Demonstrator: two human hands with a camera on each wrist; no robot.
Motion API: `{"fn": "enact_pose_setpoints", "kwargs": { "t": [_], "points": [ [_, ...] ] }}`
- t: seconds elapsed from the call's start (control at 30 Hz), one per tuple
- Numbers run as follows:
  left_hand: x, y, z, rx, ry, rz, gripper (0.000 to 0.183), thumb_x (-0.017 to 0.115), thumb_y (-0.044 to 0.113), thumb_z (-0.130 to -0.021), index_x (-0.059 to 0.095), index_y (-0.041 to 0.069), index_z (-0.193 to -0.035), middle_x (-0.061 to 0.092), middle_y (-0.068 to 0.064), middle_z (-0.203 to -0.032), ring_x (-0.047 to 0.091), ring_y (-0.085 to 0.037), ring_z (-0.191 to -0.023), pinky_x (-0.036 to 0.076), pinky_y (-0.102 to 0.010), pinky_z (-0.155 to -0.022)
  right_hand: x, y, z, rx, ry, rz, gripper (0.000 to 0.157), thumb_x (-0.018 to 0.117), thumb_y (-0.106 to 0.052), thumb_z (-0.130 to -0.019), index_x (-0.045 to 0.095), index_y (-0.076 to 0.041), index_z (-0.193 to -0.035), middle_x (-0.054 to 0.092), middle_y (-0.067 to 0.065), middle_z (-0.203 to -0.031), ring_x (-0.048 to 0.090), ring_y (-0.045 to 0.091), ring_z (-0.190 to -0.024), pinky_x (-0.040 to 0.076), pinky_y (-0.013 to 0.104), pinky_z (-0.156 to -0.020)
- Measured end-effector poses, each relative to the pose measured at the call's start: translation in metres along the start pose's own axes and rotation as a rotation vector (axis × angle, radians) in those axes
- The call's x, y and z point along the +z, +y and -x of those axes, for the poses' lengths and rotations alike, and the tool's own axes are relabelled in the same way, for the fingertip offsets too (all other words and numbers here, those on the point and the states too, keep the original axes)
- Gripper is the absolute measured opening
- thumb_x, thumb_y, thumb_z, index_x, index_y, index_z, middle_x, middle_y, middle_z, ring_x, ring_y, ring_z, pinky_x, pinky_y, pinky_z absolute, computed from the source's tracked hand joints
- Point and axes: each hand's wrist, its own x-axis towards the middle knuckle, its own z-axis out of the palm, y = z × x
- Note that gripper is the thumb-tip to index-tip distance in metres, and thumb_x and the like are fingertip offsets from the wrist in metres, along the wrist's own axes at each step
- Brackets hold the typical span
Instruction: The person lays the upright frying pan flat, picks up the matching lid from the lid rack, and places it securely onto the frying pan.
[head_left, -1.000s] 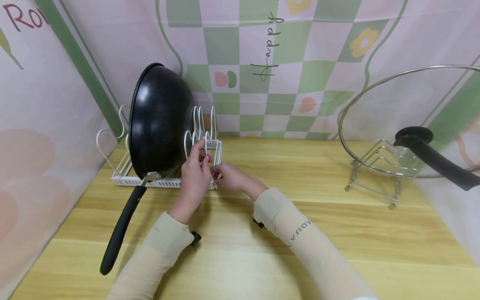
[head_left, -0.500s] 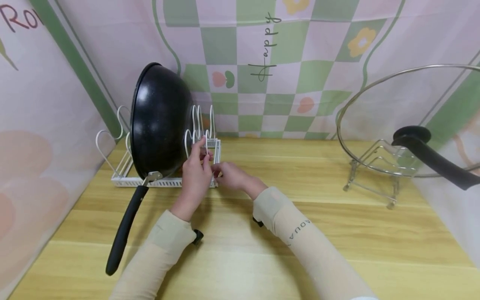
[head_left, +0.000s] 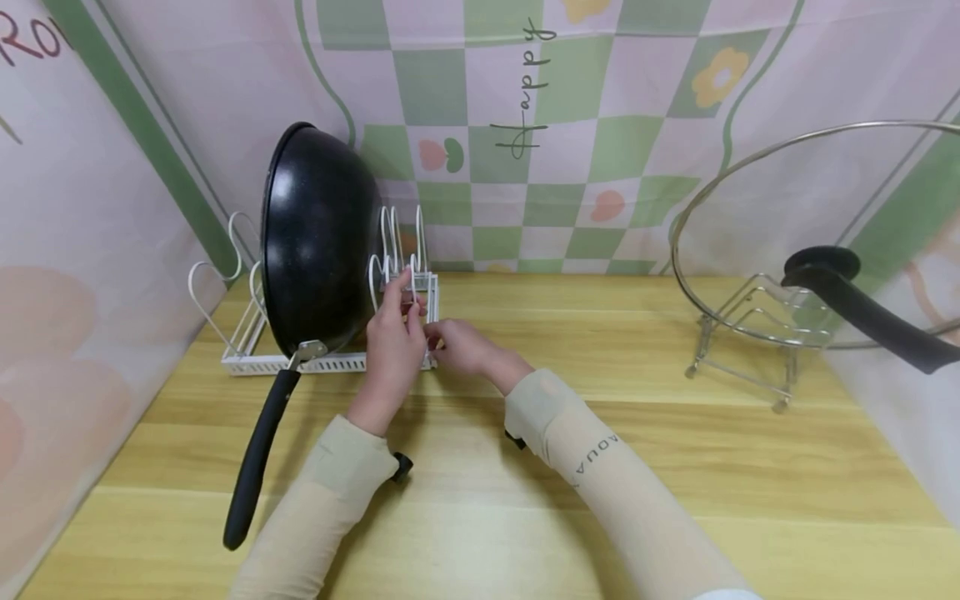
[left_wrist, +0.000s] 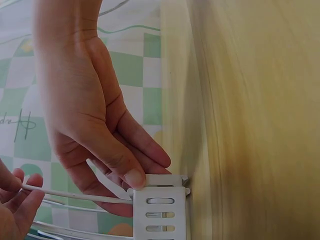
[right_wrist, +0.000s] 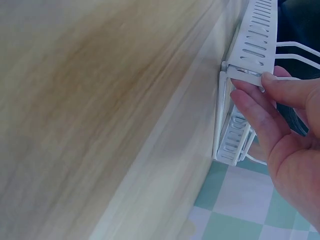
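Observation:
In the head view, a white pan rack (head_left: 345, 364) with looped wire dividers stands on the wooden table at the left. A black wok (head_left: 322, 242) leans on edge in it, its black handle (head_left: 258, 458) sticking out toward the front. My left hand (head_left: 393, 350) pinches a wire divider (left_wrist: 75, 195) near its top between thumb and fingers. My right hand (head_left: 467, 346) is low at the rack's right front corner. In the right wrist view its thumb lies on the end of the slotted rail (right_wrist: 257, 37), with fingers curled behind that corner.
At the right, a large glass lid (head_left: 686, 242) with a black handle (head_left: 873, 308) leans on a small metal wire stand (head_left: 742, 379). A printed checkered cloth (head_left: 562, 150) covers the wall behind the rack.
The head view has shifted a little, so the wall print sits further left and the wok's handle end further right. Both hands keep their places on the rack.

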Motion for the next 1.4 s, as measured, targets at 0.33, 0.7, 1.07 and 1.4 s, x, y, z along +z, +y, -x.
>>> {"fn": "enact_pose_setpoints", "kwargs": {
  "t": [0.33, 0.7, 1.07, 1.4],
  "points": [
    [0.005, 0.002, -0.001, -0.019, 0.011, -0.013, 0.045, 0.057, -0.007, -0.101, 0.049, 0.002, -0.144, 0.069, -0.020, -0.107, 0.066, -0.033, -0.099, 0.055, -0.049, -0.091, -0.003, -0.002, 0.000, 0.037, 0.005, 0.024, 0.014, 0.065, 0.007, -0.093, 0.069, 0.001, -0.105, 0.071, 0.013, -0.098, 0.066, 0.027, -0.095, 0.054, 0.036, -0.089],
    [0.009, 0.003, -0.004, -0.030, 0.024, -0.022, 0.046, 0.056, -0.004, -0.103, 0.048, 0.004, -0.147, 0.068, -0.016, -0.108, 0.066, -0.031, -0.098, 0.055, -0.048, -0.089, -0.002, 0.002, -0.003, 0.058, 0.031, 0.020, 0.011, 0.066, 0.006, -0.093, 0.072, 0.000, -0.100, 0.072, 0.012, -0.099, 0.066, 0.026, -0.098, 0.053, 0.036, -0.091],
    [0.014, 0.005, -0.007, -0.031, 0.031, -0.075, 0.045, 0.053, -0.005, -0.103, 0.046, 0.002, -0.147, 0.067, -0.016, -0.107, 0.064, -0.034, -0.092, 0.054, -0.049, -0.086, -0.004, 0.005, -0.004, 0.057, 0.043, 0.068, 0.013, 0.065, 0.006, -0.092, 0.073, 0.000, -0.100, 0.073, 0.013, -0.100, 0.067, 0.027, -0.095, 0.053, 0.036, -0.087],
    [0.022, 0.003, -0.007, -0.010, 0.065, -0.098, 0.047, 0.051, -0.005, -0.104, 0.045, 0.003, -0.150, 0.068, -0.016, -0.107, 0.066, -0.035, -0.094, 0.054, -0.052, -0.083, -0.007, 0.008, -0.005, 0.051, 0.048, 0.074, 0.017, 0.063, 0.008, -0.090, 0.073, 0.002, -0.102, 0.073, 0.014, -0.102, 0.068, 0.030, -0.100, 0.052, 0.038, -0.092]
  ]
}}
